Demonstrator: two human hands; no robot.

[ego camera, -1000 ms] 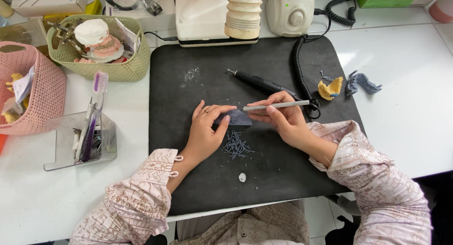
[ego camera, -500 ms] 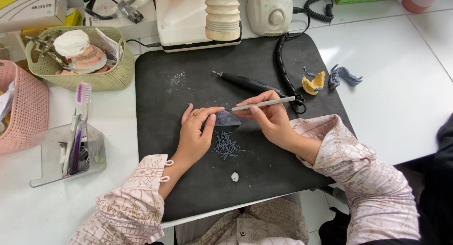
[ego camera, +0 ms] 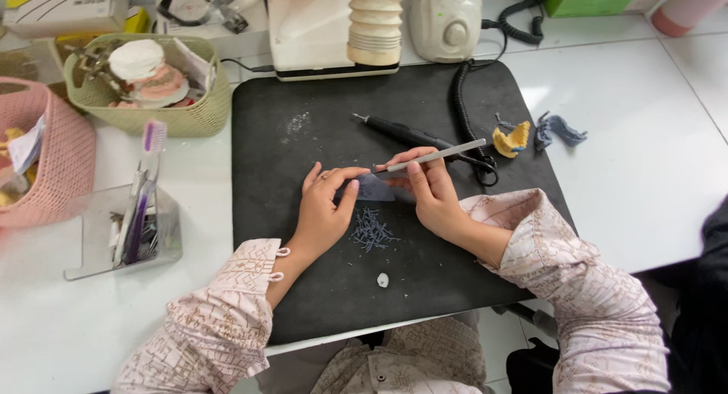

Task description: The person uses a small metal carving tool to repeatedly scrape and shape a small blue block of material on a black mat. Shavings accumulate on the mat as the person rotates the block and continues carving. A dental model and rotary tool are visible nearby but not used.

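Both arms wear long, loose sleeves of pale pink cloth printed all over with a fine brownish pattern of small broken lines and angular marks. The left sleeve (ego camera: 212,326) ends in a gathered cuff with small fabric loops along its edge near the wrist. The right sleeve (ego camera: 584,288) is fuller, falling in soft folds, its cuff open and wide. The left hand (ego camera: 322,212) and right hand (ego camera: 432,193) are bare. Lower down, the same printed cloth covers the front of the garment (ego camera: 402,364), with a small round button on it.

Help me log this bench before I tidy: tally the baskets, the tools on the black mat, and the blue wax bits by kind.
Baskets: 2, green and pink
Tools: 2, black handpiece lying loose, slim metal tool in the right hand
Blue wax: 2, sheet under the left hand, shavings
Total: 6
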